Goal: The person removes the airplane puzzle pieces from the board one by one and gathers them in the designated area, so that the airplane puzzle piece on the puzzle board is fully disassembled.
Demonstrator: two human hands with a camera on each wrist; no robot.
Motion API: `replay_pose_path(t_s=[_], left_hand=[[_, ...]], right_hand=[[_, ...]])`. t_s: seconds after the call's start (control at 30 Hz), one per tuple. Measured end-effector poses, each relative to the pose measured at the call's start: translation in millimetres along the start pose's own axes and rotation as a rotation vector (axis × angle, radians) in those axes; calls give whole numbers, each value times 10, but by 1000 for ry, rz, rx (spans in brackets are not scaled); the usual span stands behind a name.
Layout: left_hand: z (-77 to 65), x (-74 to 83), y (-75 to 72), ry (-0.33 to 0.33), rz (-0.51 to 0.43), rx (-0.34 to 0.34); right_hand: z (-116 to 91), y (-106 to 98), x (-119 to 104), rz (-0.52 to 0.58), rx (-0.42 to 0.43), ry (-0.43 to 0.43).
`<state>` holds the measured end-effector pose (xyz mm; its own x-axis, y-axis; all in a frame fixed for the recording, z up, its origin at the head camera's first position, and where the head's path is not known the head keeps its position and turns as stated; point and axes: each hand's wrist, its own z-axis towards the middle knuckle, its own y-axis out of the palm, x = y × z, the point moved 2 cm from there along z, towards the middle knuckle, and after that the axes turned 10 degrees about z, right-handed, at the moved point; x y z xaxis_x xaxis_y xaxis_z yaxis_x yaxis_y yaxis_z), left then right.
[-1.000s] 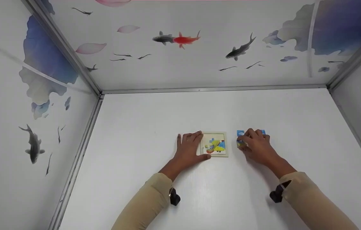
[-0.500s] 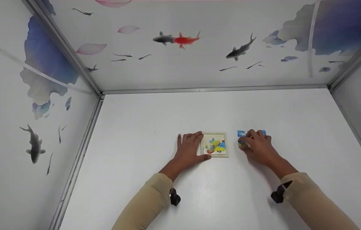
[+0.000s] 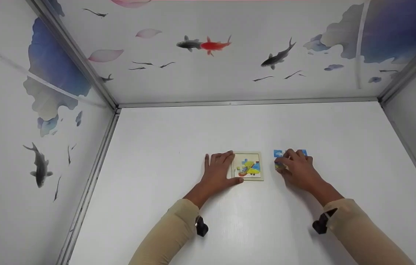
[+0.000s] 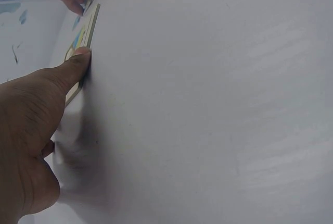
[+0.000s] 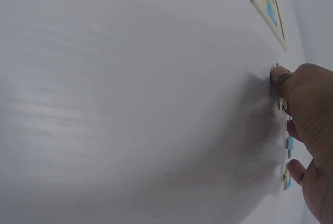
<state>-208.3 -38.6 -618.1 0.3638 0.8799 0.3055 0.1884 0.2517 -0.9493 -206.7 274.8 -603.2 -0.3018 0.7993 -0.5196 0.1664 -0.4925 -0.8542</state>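
A square wooden jigsaw frame lies on the table, partly filled with a yellow and blue picture. My left hand rests at its left side, fingers stretched to the upper left corner and thumb on the near edge. To the right, my right hand pinches a small jigsaw piece between thumb and fingertips, low at the table. Blue jigsaw pieces show beyond that hand. The right wrist view shows more pieces beneath its fingers; the palm hides some of them.
The white table runs back to a metal rail. Panels printed with fish and petals stand at the back and left, and another wall rises at the right.
Between the first two frames my right hand shifts very slightly to the right with the piece. Since then both hands have stayed practically still, the left one at the frame.
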Motion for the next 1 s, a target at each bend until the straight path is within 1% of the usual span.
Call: replay_pose_path(t_s=[0.37, 0.77, 1.0], left_hand=[[2, 6, -2, -5, 21, 3], [-32, 16, -32, 22, -39, 33], [-28, -1, -17, 27, -52, 29]], right_hand=[[1, 10, 12, 15, -1, -8], [6, 8, 22, 22, -3, -8], [13, -2, 5, 24, -17, 8]])
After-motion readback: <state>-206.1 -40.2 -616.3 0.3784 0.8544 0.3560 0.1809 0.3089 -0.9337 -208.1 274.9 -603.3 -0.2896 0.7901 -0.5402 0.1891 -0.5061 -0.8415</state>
